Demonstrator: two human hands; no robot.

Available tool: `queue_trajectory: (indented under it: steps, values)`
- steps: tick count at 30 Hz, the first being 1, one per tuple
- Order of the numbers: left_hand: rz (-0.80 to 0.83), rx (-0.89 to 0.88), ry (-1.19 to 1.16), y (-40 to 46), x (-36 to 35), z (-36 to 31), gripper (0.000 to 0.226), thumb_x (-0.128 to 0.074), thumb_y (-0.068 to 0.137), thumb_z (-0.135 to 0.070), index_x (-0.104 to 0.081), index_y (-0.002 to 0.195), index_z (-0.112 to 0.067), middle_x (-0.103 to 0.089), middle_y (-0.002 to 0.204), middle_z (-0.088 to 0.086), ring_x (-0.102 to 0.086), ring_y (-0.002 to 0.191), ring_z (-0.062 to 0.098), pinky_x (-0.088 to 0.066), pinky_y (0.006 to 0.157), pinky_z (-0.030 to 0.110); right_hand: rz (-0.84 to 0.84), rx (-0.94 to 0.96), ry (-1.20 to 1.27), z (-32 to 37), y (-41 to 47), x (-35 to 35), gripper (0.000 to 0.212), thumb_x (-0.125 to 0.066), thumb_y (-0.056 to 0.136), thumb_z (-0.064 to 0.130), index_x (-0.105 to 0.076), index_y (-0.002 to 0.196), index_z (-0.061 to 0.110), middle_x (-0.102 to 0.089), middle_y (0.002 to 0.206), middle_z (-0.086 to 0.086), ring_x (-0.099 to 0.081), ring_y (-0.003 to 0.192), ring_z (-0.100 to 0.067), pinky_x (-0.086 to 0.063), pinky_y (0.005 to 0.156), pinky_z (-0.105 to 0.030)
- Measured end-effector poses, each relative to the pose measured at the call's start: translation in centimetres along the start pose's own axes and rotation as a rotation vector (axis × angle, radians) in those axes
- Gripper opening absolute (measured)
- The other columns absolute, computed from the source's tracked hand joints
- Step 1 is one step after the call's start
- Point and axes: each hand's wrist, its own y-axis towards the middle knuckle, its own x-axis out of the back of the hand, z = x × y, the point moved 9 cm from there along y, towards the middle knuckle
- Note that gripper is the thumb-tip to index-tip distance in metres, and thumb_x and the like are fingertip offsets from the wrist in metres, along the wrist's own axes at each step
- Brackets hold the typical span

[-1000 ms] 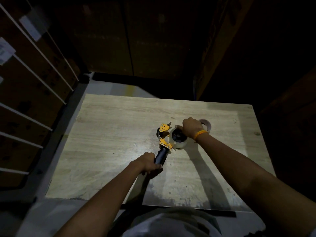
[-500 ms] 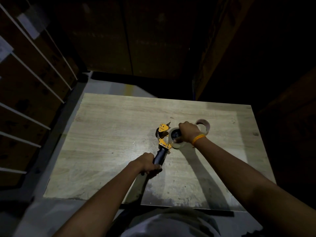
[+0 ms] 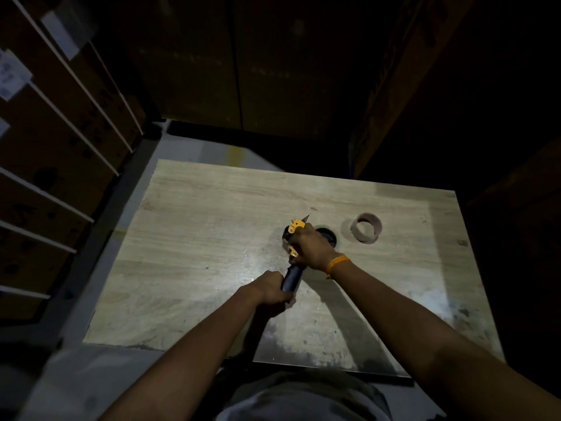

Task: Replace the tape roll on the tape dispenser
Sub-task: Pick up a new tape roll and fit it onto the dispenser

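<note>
A person's left hand (image 3: 274, 291) wraps the tape dispenser (image 3: 293, 262) handle near the worktop's (image 3: 194, 226) centre; the right hand (image 3: 311, 246) closes over its frame and mounted roll. An empty core (image 3: 366, 227) stands toward the right edge. The serrated blade could nick fingers if the dispenser twists.

A pale wood-grain tabletop (image 3: 197, 226) is sitting under dim light, its near right part looking grey and scuffed with dark specks; a yellow-and-black tape dispenser (image 3: 293, 253) is lying near the middle, partly covered by two hands; an empty brown cardboard core (image 3: 365, 227) is standing on its rim edge just to the right, apart from the dispenser.
</note>
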Motion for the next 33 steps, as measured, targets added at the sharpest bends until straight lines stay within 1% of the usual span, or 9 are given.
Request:
queue_trajectory:
  steps: [4, 9, 14, 16, 18, 22, 26, 29, 33]
  values:
    - [0.019, 0.003, -0.009, 0.2, -0.1, 0.0, 0.055, -0.071, 0.084, -0.051, -0.067, 0.114, -0.005, -0.067, 0.104, 0.016, -0.059, 0.084, 0.027, -0.044, 0.070, 0.032, -0.019, 0.099, -0.014, 0.8, 0.5, -0.2, 0.030, -0.078, 0.085, 0.025, -0.076, 0.113, 0.015, -0.067, 0.115, -0.008, -0.054, 0.113, -0.034, -0.054, 0.082, -0.050]
    - [0.029, -0.011, -0.032, -0.4, 0.2, 0.3, 0.058, -0.068, 0.082, -0.058, -0.066, 0.112, -0.007, -0.066, 0.097, 0.011, -0.062, 0.082, 0.026, -0.049, 0.069, 0.033, -0.120, -0.107, 0.165, -4.1, -0.9, 3.1, 0.036, -0.079, 0.080, 0.028, -0.072, 0.115, 0.022, -0.064, 0.116, -0.005, -0.054, 0.115, -0.029, -0.053, 0.085, -0.042]
    - [0.035, -0.031, -0.015, -0.8, 0.4, 0.0, 0.064, -0.065, 0.085, -0.064, -0.066, 0.112, -0.006, -0.066, 0.096, 0.011, -0.064, 0.082, 0.026, -0.054, 0.068, 0.036, 0.139, -0.243, -0.042, -9.2, -3.1, 1.1, 0.115, -0.092, 0.057, 0.047, -0.038, 0.154, 0.018, -0.045, 0.150, -0.010, -0.040, 0.136, -0.037, -0.050, 0.101, -0.053]
    - [0.034, -0.040, 0.013, -1.0, 0.5, -0.3, 0.064, -0.065, 0.086, -0.064, -0.065, 0.111, -0.004, -0.069, 0.098, 0.015, -0.066, 0.083, 0.029, -0.055, 0.071, 0.038, 0.222, -0.237, -0.066, -9.0, -3.1, -0.1, 0.127, -0.096, 0.056, 0.040, -0.027, 0.160, 0.017, -0.038, 0.158, -0.011, -0.038, 0.141, -0.037, -0.049, 0.105, -0.053]
    - [0.039, -0.047, 0.021, -1.2, 0.8, -0.4, 0.065, -0.064, 0.086, -0.064, -0.066, 0.109, -0.004, -0.070, 0.099, 0.017, -0.069, 0.086, 0.032, -0.057, 0.072, 0.040, 0.203, -0.243, -0.041, -8.5, -2.6, -0.2, 0.124, -0.097, 0.057, 0.035, -0.030, 0.159, 0.017, -0.041, 0.155, -0.012, -0.044, 0.136, -0.036, -0.053, 0.102, -0.051]
    - [0.044, -0.042, 0.122, -1.6, 1.9, -0.6, 0.067, -0.057, 0.084, -0.075, -0.066, 0.093, -0.009, -0.063, 0.085, 0.010, -0.065, 0.078, 0.029, -0.051, 0.067, 0.037, 0.112, -0.362, -0.018, -8.9, -2.1, 0.8, 0.109, -0.095, 0.053, 0.054, -0.049, 0.143, 0.014, -0.057, 0.133, -0.012, -0.060, 0.116, -0.035, -0.059, 0.084, -0.045]
    - [-0.277, 0.011, 0.088, -2.7, 7.5, -1.6, 0.066, -0.052, 0.079, -0.077, -0.049, 0.055, -0.015, -0.049, 0.058, 0.004, -0.052, 0.055, 0.024, -0.040, 0.054, 0.030, 0.089, -0.390, 0.015, -9.0, -2.0, 0.7, 0.110, -0.095, 0.051, 0.057, -0.050, 0.141, 0.013, -0.058, 0.130, -0.013, -0.061, 0.114, -0.036, -0.060, 0.084, -0.046]
    - [-0.497, 0.050, -0.003, -2.6, 11.4, -2.4, 0.047, -0.061, 0.077, -0.063, -0.063, 0.070, -0.016, -0.062, 0.070, 0.004, -0.067, 0.073, 0.031, -0.052, 0.061, 0.032, 0.091, -0.417, 0.071, -9.4, -2.3, 0.4, 0.119, -0.095, 0.052, 0.056, -0.042, 0.149, 0.012, -0.053, 0.138, -0.015, -0.055, 0.123, -0.038, -0.058, 0.093, -0.051]
    - [-0.547, 0.067, -0.058, -0.9, 12.8, -4.4, 0.030, -0.073, 0.075, -0.046, -0.077, 0.089, -0.019, -0.075, 0.090, 0.008, -0.071, 0.089, 0.032, -0.056, 0.070, 0.034, -0.003, -0.506, 0.130, -9.7, -3.5, 0.3, 0.125, -0.095, 0.055, 0.053, -0.034, 0.155, 0.009, -0.044, 0.149, -0.017, -0.044, 0.134, -0.040, -0.052, 0.101, -0.050]
